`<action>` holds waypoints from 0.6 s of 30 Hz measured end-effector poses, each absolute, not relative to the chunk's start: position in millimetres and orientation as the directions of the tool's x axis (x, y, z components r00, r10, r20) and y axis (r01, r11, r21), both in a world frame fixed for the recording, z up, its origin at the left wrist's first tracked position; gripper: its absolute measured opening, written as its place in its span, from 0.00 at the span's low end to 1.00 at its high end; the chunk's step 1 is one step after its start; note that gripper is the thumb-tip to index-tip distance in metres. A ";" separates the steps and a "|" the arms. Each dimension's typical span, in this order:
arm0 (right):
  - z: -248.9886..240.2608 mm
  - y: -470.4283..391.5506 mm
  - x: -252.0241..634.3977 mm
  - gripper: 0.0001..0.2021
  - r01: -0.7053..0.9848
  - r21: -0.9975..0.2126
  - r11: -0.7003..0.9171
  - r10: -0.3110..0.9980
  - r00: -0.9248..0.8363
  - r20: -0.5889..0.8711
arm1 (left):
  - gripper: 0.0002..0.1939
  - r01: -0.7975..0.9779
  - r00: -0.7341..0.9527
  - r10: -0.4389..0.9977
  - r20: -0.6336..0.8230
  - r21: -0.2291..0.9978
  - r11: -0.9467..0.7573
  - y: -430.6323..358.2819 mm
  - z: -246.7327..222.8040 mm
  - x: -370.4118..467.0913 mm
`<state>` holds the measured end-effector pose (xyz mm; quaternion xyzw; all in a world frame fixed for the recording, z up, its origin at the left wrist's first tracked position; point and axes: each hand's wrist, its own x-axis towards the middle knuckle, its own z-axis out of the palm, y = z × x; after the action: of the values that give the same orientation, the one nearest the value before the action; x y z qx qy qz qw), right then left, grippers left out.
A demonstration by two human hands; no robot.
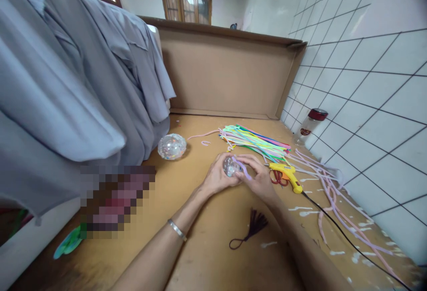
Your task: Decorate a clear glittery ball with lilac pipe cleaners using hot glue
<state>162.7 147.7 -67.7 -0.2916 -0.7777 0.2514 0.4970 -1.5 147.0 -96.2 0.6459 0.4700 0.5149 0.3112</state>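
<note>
Between my hands is a small clear faceted ball (228, 166). My left hand (216, 175) wraps round its left and lower side. With the fingers of my right hand (258, 177) I hold a short curved lilac pipe cleaner (245, 169) against the ball's right side. A larger clear faceted ball (172, 146) rests on the table to the left. Just right of my right hand lie a yellow glue gun (288, 175) and red-handled scissors (277, 178), partly covered by it. A dark tassel (255, 226) with a loop lies nearer to me.
Many-coloured pipe cleaners (256, 142) lie in a bundle beyond my hands. Loose lilac and pink ones (330, 193) trail along the right, near the glue gun's cord (343, 233). A glass jar (305, 129) leans by the tiled wall. Grey cloth (110, 73) hangs at left; a cardboard panel (223, 73) stands behind.
</note>
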 end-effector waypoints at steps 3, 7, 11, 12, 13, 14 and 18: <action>-67.9 149.5 164.5 0.23 0.205 -0.686 0.698 0.710 -0.323 0.626 | 0.33 0.248 0.007 0.944 0.330 0.914 -0.321 147.0 -87.3 -4.9; -72.6 151.5 163.3 0.30 0.280 -0.677 0.681 0.729 -0.350 0.588 | 0.33 0.174 -0.051 0.961 0.273 0.950 -0.261 149.8 -83.1 -10.7; -83.5 152.9 159.6 0.35 0.334 -0.606 0.722 0.689 -0.426 0.586 | 0.32 0.164 -0.070 0.952 0.299 0.944 -0.285 153.9 -87.8 -15.5; -86.4 153.1 158.8 0.37 0.342 -0.586 0.735 0.676 -0.441 0.590 | 0.33 0.164 -0.075 0.951 0.299 0.945 -0.284 154.7 -88.8 -16.3; -89.3 153.1 158.2 0.38 0.352 -0.568 0.744 0.666 -0.455 0.591 | 0.33 0.162 -0.078 0.952 0.295 0.946 -0.280 155.4 -89.6 -16.9; -91.8 153.0 157.6 0.40 0.363 -0.552 0.751 0.659 -0.464 0.592 | 0.33 0.156 -0.077 0.954 0.289 0.949 -0.275 155.9 -89.9 -17.3; -98.3 151.3 154.3 0.43 0.407 -0.505 0.761 0.648 -0.442 0.620 | 0.33 0.104 -0.049 0.961 0.272 0.958 -0.266 156.7 -88.8 -17.3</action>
<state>154.3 151.3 -98.3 -0.3150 -0.8371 0.1423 0.4240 -17.3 156.7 -88.8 0.5709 0.4665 0.5541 0.3866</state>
